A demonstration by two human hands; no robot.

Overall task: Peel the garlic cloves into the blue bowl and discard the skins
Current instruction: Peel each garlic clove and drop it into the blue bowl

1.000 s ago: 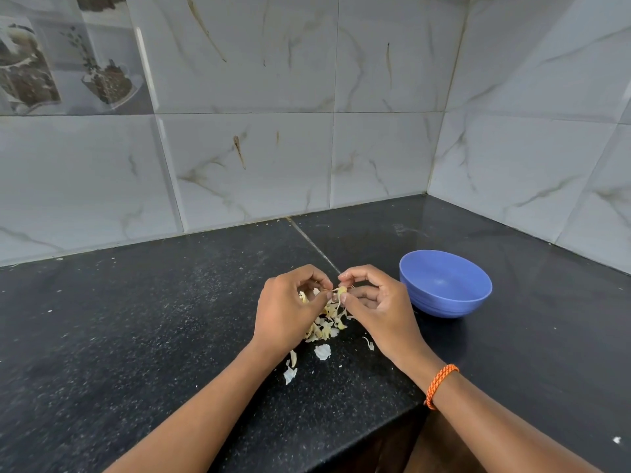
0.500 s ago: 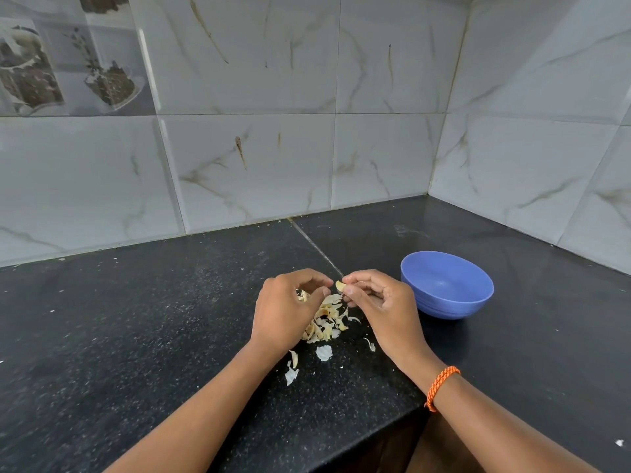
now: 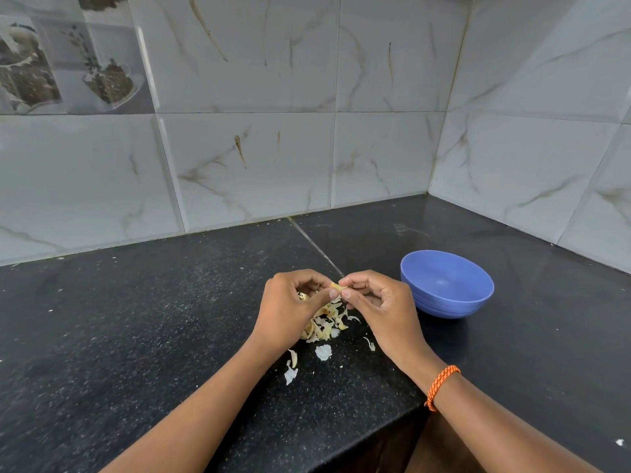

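Together, left hand [image 3: 290, 308] and right hand [image 3: 382, 302] pinch garlic clove [image 3: 337, 286].

- The black speckled stone tabletop [image 3: 136, 336] lies bare and wide to the left of the left hand [image 3: 290, 308].
- A heap of pale papery garlic skins [image 3: 324, 324] sits under and between the two hands, with loose flakes scattered toward the near edge.
- The round blue plastic bowl [image 3: 447, 285] stands just beside the right hand [image 3: 379, 305], its mouth open upward with nothing over it.
- Grey marbled wall tiles [image 3: 529, 148] close off the back and the right side, meeting in a corner behind the bowl.
- Bare tabletop runs between bowl and both walls.
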